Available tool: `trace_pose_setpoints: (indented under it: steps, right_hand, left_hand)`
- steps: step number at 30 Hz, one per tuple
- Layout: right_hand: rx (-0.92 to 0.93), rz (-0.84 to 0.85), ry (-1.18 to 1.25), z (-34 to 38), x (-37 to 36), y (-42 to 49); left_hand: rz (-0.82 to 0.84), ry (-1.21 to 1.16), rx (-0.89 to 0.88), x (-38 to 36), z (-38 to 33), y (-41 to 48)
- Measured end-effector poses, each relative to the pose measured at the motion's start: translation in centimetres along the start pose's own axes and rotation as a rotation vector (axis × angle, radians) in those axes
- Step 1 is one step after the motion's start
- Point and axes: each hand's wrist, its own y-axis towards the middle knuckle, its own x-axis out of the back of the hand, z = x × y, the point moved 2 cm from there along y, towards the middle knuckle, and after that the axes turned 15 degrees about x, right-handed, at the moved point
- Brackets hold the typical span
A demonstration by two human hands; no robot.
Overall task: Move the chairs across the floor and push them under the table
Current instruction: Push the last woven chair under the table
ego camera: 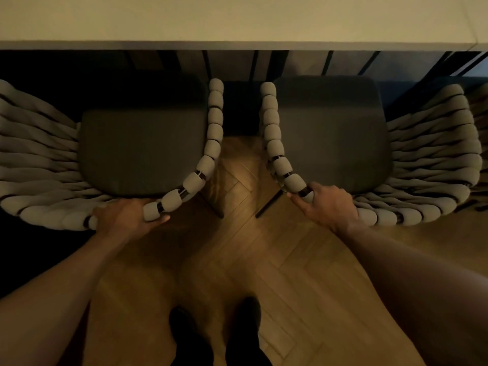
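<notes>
– At the near edge of the desk point(237, 19), head view: what stands there?
– Two chairs, side by side, both facing the desk. Left chair point(142, 151) and right chair point(330, 133): dark seat cushions, curved backs wrapped in thick pale cord. Far ends of both seats lie in the shadow below the desk edge; the backs are out on the near side. Inner arms are close together with a narrow strip of floor between.
– Grips?
– Left grip point(126, 215) is clamped on the back rail of the left chair, fingers over the top toward the seat, thumb along the near side. Right grip point(327, 204) is clamped on the back rail of the right chair near its inner corner, fingers curled over the cord. Both forearms are bare and reach forward.
– Legs of the chairs?
– Thin and dark; one of each chair shows in the gap, standing on the floor.
– Ground?
– Wooden floor point(237, 247), herringbone pattern, dim warm light. Two dark shoes point(184, 331) at bottom centre, toes toward the desk, between the two chairs and well behind them.
</notes>
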Motion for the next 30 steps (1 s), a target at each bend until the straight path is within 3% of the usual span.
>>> trace_pose_setpoints:
  steps: [5, 16, 30]
  right_hand:
    - [0.036, -0.049, -0.043, -0.3, -0.6, -0.2]
    - [0.026, -0.107, -0.089, -0.1, -0.7, -0.2]
    - [0.016, -0.107, -0.069, -0.4, -0.8, -0.2]
  left_hand:
    - [-0.083, 0.056, -0.005, 0.6, -0.5, -0.7]
    - [-0.047, 0.134, 0.024, -0.8, 0.0, -1.3]
    - [-0.039, 0.087, -0.209, -0.5, 1.5, -0.5]
